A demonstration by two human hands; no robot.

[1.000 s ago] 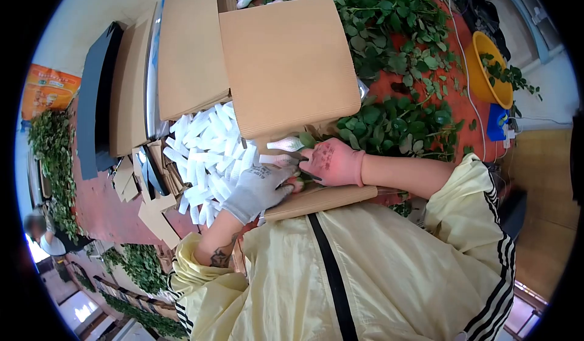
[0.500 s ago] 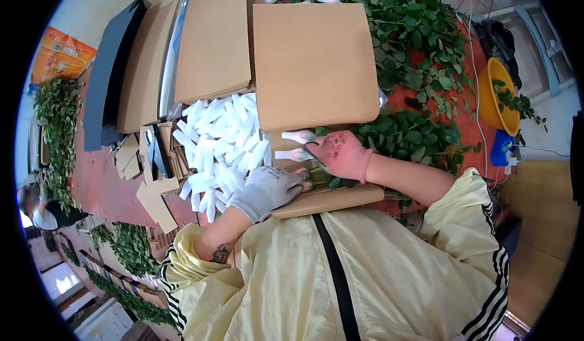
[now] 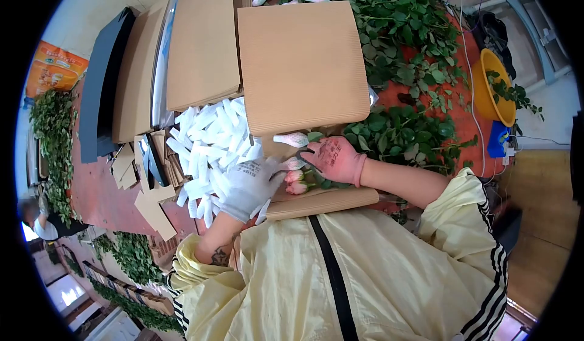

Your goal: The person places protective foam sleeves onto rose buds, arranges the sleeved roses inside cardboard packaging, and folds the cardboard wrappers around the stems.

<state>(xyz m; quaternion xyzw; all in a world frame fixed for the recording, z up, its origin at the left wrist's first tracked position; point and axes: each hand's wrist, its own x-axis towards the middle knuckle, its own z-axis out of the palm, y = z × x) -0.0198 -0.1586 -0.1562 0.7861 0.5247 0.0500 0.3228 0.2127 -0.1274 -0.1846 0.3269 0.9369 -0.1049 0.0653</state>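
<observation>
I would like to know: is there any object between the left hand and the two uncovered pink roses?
Nothing visible does stand there. The left hand is just left of the uncovered pink roses. The right hand is higher and to their right in the picture, by a net-covered rose, outside that path.

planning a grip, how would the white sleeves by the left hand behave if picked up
The white sleeves look like thin, narrow tubes, so each is probably light and easily squashed. They lie loose and overlapping, so lifting one may well shift its neighbours.
</observation>
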